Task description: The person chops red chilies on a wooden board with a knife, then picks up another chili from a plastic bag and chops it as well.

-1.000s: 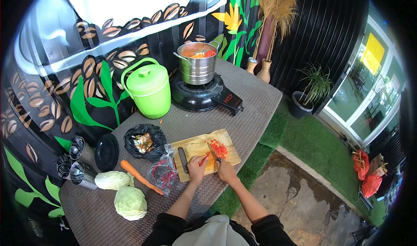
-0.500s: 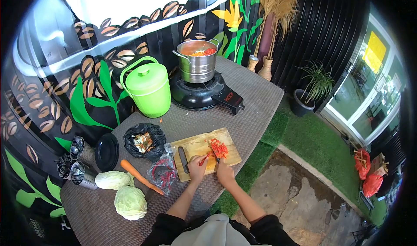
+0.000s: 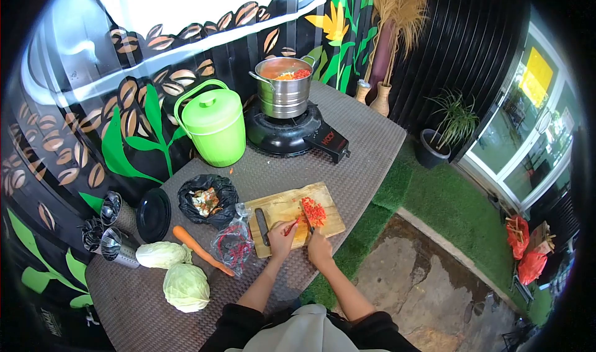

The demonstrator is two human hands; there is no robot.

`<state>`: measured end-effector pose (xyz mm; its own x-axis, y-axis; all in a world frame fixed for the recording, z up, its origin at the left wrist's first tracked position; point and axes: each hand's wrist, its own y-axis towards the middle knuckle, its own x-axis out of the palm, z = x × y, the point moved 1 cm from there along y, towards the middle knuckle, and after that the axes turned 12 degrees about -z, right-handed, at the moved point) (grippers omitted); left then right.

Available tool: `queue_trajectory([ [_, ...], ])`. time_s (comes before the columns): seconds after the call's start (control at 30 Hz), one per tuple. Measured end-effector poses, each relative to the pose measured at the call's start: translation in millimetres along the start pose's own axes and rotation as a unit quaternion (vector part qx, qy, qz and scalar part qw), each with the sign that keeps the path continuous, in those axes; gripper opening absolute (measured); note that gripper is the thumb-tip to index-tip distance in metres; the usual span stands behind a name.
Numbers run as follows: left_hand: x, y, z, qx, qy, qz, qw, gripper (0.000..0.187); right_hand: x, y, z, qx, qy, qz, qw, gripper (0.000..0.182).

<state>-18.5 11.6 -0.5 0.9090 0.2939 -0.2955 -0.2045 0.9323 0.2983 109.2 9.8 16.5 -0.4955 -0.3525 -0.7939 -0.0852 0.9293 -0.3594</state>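
My left hand (image 3: 282, 243) pinches a red chili pepper (image 3: 289, 229) against the wooden cutting board (image 3: 280, 203). In my right hand (image 3: 320, 248) is a knife (image 3: 308, 220), its blade pointing away from me beside the pepper. Finely chopped red chili (image 3: 314, 212) lies in a heap just right of the blade. Along the board's left side runs a long dark strip, perhaps its handle slot. A clear plastic bag (image 3: 233, 245) with whole red chilies touches or nearly touches the board's left edge.
Left of the bag are a carrot (image 3: 200, 250) and cabbages (image 3: 186, 288). Behind stand a black scrap bag (image 3: 228, 198), a green lidded bucket (image 3: 214, 131) and a steel pot (image 3: 284, 97) on a portable stove (image 3: 273, 135). Utensil holders (image 3: 121, 252) sit far left.
The view has shifted slightly. Both hands keep their holds on the pepper and the knife, with only tiny movement over the board.
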Motion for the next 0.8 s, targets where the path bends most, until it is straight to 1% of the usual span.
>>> queue_trajectory([
  [0.03,0,0,-1,0.001,-0.005,-0.001,1.000,0.017,1,6,3,0.002,0.002,0.001,1.000,0.035],
  [0.1,-2,-1,1,0.000,-0.009,-0.007,1.000,0.017,-15,18,2,-0.013,-0.024,-0.026,0.999,0.037],
  [0.13,-2,-1,2,-0.004,-0.013,-0.009,1.000,0.017,-24,24,3,-0.013,-0.025,-0.025,0.999,0.037],
  [0.2,-3,-2,0,-0.009,-0.016,-0.005,1.000,0.017,-33,33,5,-0.057,-0.041,-0.087,0.994,0.036],
  [0.33,1,0,-4,-0.002,-0.032,0.008,0.999,0.017,-9,15,2,-0.043,-0.049,-0.065,0.996,0.033],
  [0.4,0,-2,-4,-0.009,-0.024,0.006,1.000,0.017,4,-9,-4,0.003,-0.016,0.024,1.000,0.030],
  [0.43,-1,-2,-4,-0.015,-0.016,0.002,1.000,0.017,2,-9,-7,0.001,-0.015,0.025,1.000,0.030],
  [0.5,-1,1,-2,-0.006,-0.025,0.005,1.000,0.017,-3,-6,-11,0.020,-0.005,-0.006,1.000,0.028],
  [0.57,-2,-3,-1,0.000,-0.035,0.002,0.999,0.017,-10,12,-3,0.004,-0.008,0.002,1.000,0.030],
  [0.63,-3,-2,0,-0.018,-0.039,-0.001,0.999,0.018,-24,25,-3,-0.040,-0.030,-0.041,0.998,0.033],
  [0.67,-3,-3,-1,-0.018,-0.039,0.000,0.999,0.018,-31,27,-3,-0.037,-0.023,-0.066,0.997,0.035],
  [0.8,-4,-2,0,-0.015,-0.028,0.008,0.999,0.018,-13,0,-6,-0.039,-0.025,-0.058,0.997,0.035],
])
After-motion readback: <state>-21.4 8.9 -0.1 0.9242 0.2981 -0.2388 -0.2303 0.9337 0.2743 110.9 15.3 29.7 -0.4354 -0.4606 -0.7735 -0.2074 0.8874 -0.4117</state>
